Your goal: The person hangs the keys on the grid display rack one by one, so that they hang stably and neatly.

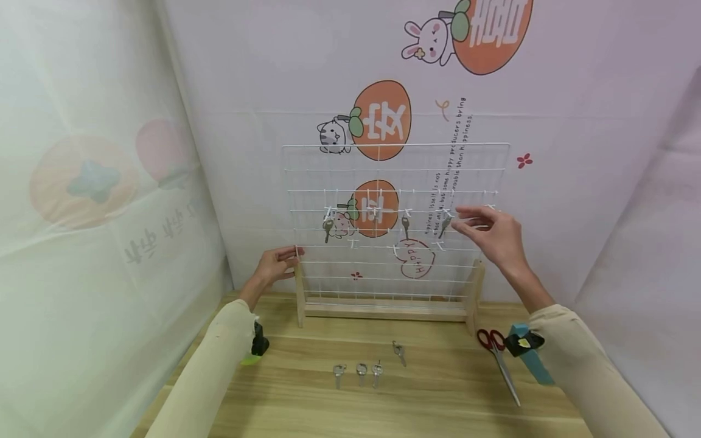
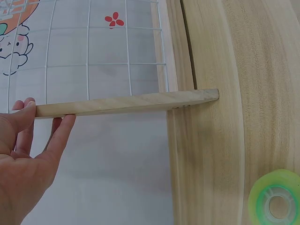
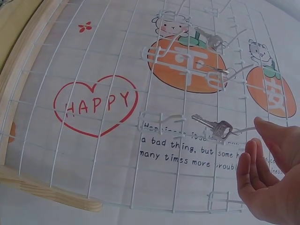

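A white wire grid rack (image 1: pixel 383 263) on a wooden stand is upright on the table, with white hooks on its wires. My left hand (image 1: pixel 275 266) grips the rack's left wooden upright (image 2: pixel 117 102), thumb on one side and fingers on the other. My right hand (image 1: pixel 495 234) is beside the rightmost hanging key (image 3: pixel 219 130), thumb and fingers apart, close to the hook's tip. That key hangs on its hook. More keys hang to its left, among them one key (image 1: pixel 405 226) near the middle and another key (image 1: pixel 328 229) at the left.
Several loose keys (image 1: pixel 361 372) lie on the wooden table (image 1: pixel 306 413) in front of the rack. Red-handled scissors (image 1: pixel 505 368) and a blue item (image 1: pixel 537 364) are at the right. A green tape roll (image 2: pixel 265 199) sits near the left wrist. Printed cloth (image 1: pixel 246 73) hangs behind.
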A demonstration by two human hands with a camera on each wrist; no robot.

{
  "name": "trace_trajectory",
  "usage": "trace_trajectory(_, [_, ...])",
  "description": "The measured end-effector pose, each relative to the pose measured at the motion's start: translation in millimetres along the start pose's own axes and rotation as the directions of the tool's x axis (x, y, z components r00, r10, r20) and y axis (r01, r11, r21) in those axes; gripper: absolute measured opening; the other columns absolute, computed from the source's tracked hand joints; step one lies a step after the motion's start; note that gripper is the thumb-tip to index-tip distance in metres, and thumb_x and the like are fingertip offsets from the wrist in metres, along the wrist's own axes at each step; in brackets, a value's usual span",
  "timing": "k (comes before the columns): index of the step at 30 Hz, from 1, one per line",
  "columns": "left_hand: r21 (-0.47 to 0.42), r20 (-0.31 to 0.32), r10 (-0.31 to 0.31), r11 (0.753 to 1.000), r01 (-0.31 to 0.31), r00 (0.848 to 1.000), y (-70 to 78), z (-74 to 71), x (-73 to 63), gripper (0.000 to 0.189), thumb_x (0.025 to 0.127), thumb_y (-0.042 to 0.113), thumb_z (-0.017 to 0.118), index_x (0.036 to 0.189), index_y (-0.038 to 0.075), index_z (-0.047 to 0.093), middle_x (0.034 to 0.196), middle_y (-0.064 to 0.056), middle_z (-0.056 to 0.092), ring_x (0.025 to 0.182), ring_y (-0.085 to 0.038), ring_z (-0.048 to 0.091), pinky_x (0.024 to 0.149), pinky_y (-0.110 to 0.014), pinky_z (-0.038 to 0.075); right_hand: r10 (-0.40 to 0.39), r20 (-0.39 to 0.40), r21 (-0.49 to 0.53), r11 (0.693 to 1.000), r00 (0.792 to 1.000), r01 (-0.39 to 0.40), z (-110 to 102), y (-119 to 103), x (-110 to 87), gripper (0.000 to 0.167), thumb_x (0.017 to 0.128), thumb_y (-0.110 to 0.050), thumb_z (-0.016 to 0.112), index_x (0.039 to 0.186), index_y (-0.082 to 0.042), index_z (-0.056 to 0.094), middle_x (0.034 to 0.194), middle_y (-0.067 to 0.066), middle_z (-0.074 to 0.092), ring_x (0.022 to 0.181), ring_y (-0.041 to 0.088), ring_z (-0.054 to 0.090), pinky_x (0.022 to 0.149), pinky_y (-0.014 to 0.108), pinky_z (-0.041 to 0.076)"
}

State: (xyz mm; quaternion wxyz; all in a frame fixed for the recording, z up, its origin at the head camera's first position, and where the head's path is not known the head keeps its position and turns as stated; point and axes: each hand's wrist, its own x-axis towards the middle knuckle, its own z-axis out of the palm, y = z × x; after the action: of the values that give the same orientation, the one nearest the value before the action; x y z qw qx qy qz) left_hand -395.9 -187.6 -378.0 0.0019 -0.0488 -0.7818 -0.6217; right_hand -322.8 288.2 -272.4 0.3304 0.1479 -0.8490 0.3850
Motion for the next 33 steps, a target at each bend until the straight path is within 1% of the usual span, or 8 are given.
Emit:
trace_trajectory(3, [-0.001, 0.004, 0.007, 1.0, -0.007, 1.0, -0.2, -1.3, -1.0, 0.038, 0.107, 0.004, 0.057, 0.144, 0.004, 0.061, 0.151, -0.016, 0.055, 0.138, -0.036, 0.054, 0.107, -0.056, 0.05, 0.0, 0.011, -0.005, 1.0, 1.0, 0.0, 0.4, -1.9, -1.8, 0.037, 0.094, -0.027, 0.081, 0.126, -0.01, 0.075, 0.111, 0.015, 0.077, 0.085, 0.0, 0.066, 0.074, 0.002, 0.049])
trace_trajectory(8, [-0.012, 0.008, 0.003, 1.0, -0.003, 1.0, 0.5, -2.7, -2.2, 0.039, 0.107, 0.004, 0.057, 0.146, 0.001, 0.058, 0.153, -0.019, 0.053, 0.139, -0.039, 0.052, 0.109, -0.057, 0.048, -0.015, 0.044, -0.004, 1.0, 0.999, 0.015, 2.4, -5.4, -8.1, 0.035, 0.095, -0.024, 0.08, 0.126, -0.01, 0.075, 0.11, 0.015, 0.077, 0.089, 0.019, 0.072, 0.073, 0.004, 0.05])
trace_trajectory(10, [-0.022, 0.013, 0.0, 1.0, 0.0, 1.0, 0.4, -3.1, -2.0, 0.04, 0.107, 0.004, 0.056, 0.147, 0.0, 0.056, 0.154, -0.02, 0.051, 0.14, -0.04, 0.05, 0.109, -0.058, 0.048, -0.016, 0.059, -0.002, 1.0, 0.998, 0.017, 2.7, -7.1, -11.3, 0.035, 0.095, -0.024, 0.08, 0.127, -0.01, 0.074, 0.111, 0.015, 0.077, 0.09, 0.023, 0.073, 0.073, 0.004, 0.05])
trace_trajectory(11, [-0.024, 0.02, -0.003, 1.0, 0.003, 1.0, 2.8, -3.2, -3.8, 0.04, 0.107, 0.003, 0.055, 0.148, -0.001, 0.055, 0.154, -0.021, 0.05, 0.141, -0.041, 0.049, 0.11, -0.059, 0.047, -0.021, 0.067, -0.002, 1.0, 0.998, 0.021, 2.7, -7.9, -12.8, 0.036, 0.095, -0.024, 0.08, 0.128, -0.01, 0.074, 0.112, 0.015, 0.077, 0.09, 0.023, 0.072, 0.073, 0.004, 0.051])
trace_trajectory(15, [-0.029, 0.029, 0.007, 1.0, -0.006, 1.0, 3.2, -4.2, -4.8, 0.041, 0.107, 0.002, 0.055, 0.148, -0.001, 0.054, 0.155, -0.021, 0.048, 0.142, -0.041, 0.048, 0.11, -0.06, 0.047, -0.036, 0.091, 0.0, 0.999, 0.995, 0.036, 2.4, -11.3, -18.9, 0.036, 0.095, -0.023, 0.079, 0.128, -0.009, 0.073, 0.114, 0.014, 0.076, 0.091, 0.026, 0.072, 0.072, 0.005, 0.051])
trace_trajectory(20, [-0.045, 0.027, 0.016, 0.999, -0.015, 0.999, 2.3, -4.5, -4.6, 0.042, 0.107, 0.003, 0.056, 0.149, 0.001, 0.055, 0.155, -0.02, 0.049, 0.143, -0.039, 0.047, 0.111, -0.06, 0.046, -0.059, 0.121, 0.027, 0.998, 0.991, 0.056, 6.0, -13.8, -27.8, 0.034, 0.094, -0.019, 0.08, 0.124, -0.005, 0.074, 0.113, 0.016, 0.077, 0.089, 0.03, 0.073, 0.071, 0.006, 0.053])
trace_trajectory(26, [-0.031, 0.023, 0.015, 0.999, -0.014, 1.0, 1.0, -2.6, -1.6, 0.041, 0.107, 0.002, 0.056, 0.147, 0.001, 0.056, 0.154, -0.019, 0.051, 0.141, -0.039, 0.049, 0.11, -0.059, 0.047, -0.071, 0.162, 0.049, 0.997, 0.984, 0.064, 19.1, -9.5, -43.7, 0.032, 0.091, -0.013, 0.083, 0.12, -0.004, 0.075, 0.108, 0.016, 0.077, 0.083, 0.026, 0.074, 0.071, 0.011, 0.056])
trace_trajectory(33, [-0.022, 0.005, -0.007, 1.0, 0.007, 1.0, 1.1, 0.0, 1.3, 0.041, 0.107, 0.003, 0.057, 0.148, 0.004, 0.057, 0.152, -0.016, 0.054, 0.14, -0.036, 0.052, 0.109, -0.056, 0.049, -0.053, 0.233, 0.064, 0.997, 0.971, 0.039, 39.0, -4.3, -61.7, 0.03, 0.091, -0.014, 0.083, 0.118, -0.005, 0.076, 0.103, 0.012, 0.078, 0.083, 0.023, 0.075, 0.072, 0.017, 0.06])
